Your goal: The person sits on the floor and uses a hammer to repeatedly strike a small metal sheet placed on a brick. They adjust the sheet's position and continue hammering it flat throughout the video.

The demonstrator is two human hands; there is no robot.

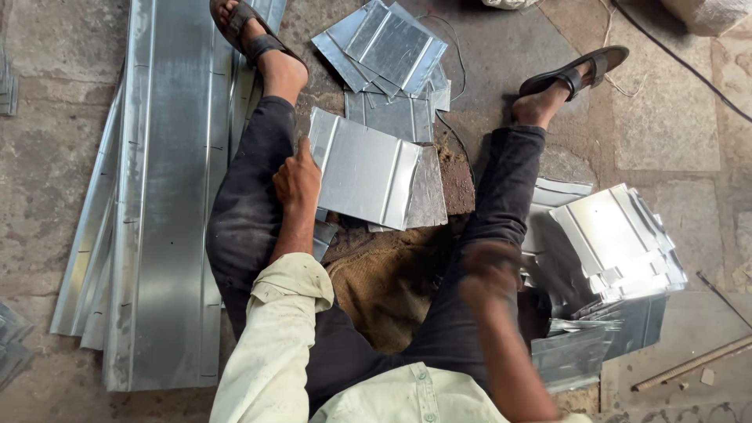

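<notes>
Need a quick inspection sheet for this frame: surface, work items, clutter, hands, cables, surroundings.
Surface: stone floor, worn; burlap sack under the legs.
Work items: ribbed metal sheet held at its left edge; cut-sheet pile ahead; shiny stack at right.
Clutter: long metal profiles at left; thin rod lower right.
Hands: left hand grips the sheet; right hand motion-blurred, grip unclear.
Cables: black cable top right; thin wire by the pile.
Surroundings: nothing seen.

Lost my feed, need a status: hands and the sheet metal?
Left hand grips the ribbed metal sheet by its edge. Right hand blurred over the thigh, grip unclear. Sheet stack lies to the right.
</notes>
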